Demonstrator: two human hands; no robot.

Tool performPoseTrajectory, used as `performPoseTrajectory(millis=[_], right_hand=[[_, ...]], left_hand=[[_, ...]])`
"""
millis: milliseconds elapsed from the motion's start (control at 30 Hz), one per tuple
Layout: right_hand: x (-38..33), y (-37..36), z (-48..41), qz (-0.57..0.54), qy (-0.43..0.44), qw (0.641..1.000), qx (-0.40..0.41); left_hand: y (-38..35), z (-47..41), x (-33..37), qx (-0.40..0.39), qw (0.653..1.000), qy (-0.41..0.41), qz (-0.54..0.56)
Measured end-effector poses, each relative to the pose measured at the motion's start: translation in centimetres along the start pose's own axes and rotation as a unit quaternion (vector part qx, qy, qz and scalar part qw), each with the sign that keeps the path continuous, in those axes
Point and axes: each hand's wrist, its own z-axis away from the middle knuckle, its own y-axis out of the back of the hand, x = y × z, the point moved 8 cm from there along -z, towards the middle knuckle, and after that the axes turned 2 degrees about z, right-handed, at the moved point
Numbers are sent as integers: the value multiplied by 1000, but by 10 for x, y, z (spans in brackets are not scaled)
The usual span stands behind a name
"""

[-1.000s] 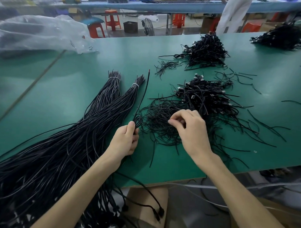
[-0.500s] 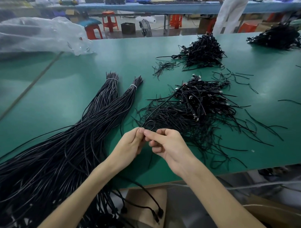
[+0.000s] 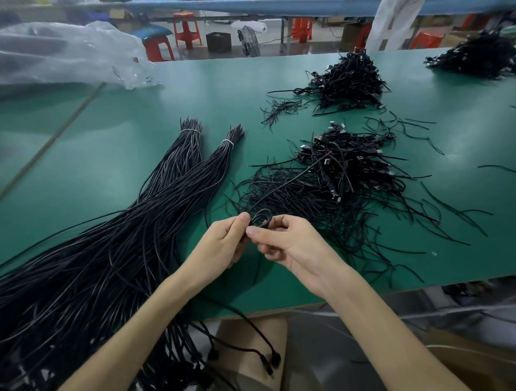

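Both hands meet low over the near part of the green surface (image 3: pixel 135 167), working one thin black cable (image 3: pixel 283 184). The left hand (image 3: pixel 223 244) has its grip pinched on a small coil (image 3: pixel 260 218) wound at the cable's near end, thumb on top. The right hand (image 3: pixel 293 243) has its grip nipped on the same coil from the other side, between thumb and forefinger. From the coil the cable runs loose, up and away over the heap of short black ties (image 3: pixel 280 202), its far tip raised above the pile of connector-ended cables (image 3: pixel 354 166).

The winding looks barely begun: only a few turns are made, most of the length is out, and no tie is round the coil yet. Two heaps farther back (image 3: pixel 351 78) seem to be finished pieces. The tied bundles of long cables (image 3: pixel 103 248) on the left, spilling over the edge, suggest that much work is left
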Motion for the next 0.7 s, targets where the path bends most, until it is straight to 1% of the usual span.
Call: performPoseTrajectory(millis=[67,167,233,300,400,467,600,700], right_hand=[[-2,2,1,2,24,1000,1],[-5,1,4,17,63,998,-18],[-7,-1,6,36,91,995,-30],[-8,-4,7,49,112,992,-40],[-10,-14,7,55,133,987,-75],[-12,-20,8,81,147,982,-90],[-13,-28,10,127,163,974,-92],[-15,-27,12,166,175,968,-74]], left_hand=[[2,0,-1,14,999,21,23],[5,1,-3,26,998,50,41],[6,2,-2,31,997,54,44],[5,3,0,33,997,48,51],[4,4,4,30,997,30,71],[5,5,7,23,996,13,84],[8,6,7,31,996,-14,79],[10,6,6,44,995,-30,79]])
